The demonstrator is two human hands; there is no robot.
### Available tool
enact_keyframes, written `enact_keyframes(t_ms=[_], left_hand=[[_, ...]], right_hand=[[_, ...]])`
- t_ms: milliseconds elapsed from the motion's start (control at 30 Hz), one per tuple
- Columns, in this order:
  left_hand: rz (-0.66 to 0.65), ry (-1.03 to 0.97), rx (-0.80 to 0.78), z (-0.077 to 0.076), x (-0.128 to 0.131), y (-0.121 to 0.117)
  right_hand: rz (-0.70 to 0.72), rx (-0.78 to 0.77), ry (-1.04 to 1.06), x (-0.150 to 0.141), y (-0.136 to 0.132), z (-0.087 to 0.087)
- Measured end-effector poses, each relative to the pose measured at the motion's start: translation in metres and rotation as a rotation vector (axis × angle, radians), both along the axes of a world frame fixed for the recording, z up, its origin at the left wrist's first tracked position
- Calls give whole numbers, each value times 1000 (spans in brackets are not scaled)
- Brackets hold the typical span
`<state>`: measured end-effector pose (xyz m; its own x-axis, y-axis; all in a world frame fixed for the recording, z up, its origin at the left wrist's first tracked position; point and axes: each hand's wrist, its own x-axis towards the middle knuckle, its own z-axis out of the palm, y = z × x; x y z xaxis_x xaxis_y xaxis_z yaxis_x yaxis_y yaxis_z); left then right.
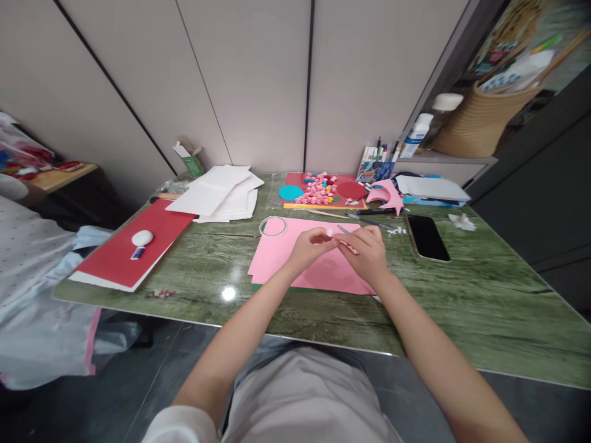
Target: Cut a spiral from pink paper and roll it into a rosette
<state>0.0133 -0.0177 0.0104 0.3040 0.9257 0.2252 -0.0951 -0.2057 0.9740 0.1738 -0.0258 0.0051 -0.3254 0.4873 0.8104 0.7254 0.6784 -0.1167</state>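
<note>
Above a stack of pink paper point(277, 252), my two hands meet at the fingertips. My left hand point(311, 248) is closed in a pinch on a small white piece point(329, 232). Closed too, my right hand point(368, 251) has its thumb and fingers pressed together against the left fingertips; what it grips, if anything, is hidden. A thin grey pointed thing point(342, 229) shows just behind the right fingers; I cannot tell whether it is held. A clear-centred ring point(273, 218) with a pale rim, like a tape roll, lies on the stack's far left corner.
Pink paper balls point(316, 189) pile at the back near a blue disc point(290, 193) and a red disc point(351, 190). A phone point(428, 237) lies right. White sheets point(210, 191) and red paper point(111, 261) with a white round object point(142, 237) sit left.
</note>
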Motion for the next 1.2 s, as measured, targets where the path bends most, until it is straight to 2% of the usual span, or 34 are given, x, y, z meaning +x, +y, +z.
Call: enact_keyframes(t_ms=[467, 800, 1067, 1200], left_hand=[[-10, -2, -23, 2, 0, -1], [37, 27, -17, 1, 0, 0], [42, 0, -6, 0, 0, 1], [64, 49, 35, 1, 1, 0]], right_hand=[[-20, 10, -47, 2, 1, -1], [-75, 6, 50, -1, -3, 4], [-42, 28, 0, -1, -2, 0], [-48, 29, -25, 0, -1, -2]])
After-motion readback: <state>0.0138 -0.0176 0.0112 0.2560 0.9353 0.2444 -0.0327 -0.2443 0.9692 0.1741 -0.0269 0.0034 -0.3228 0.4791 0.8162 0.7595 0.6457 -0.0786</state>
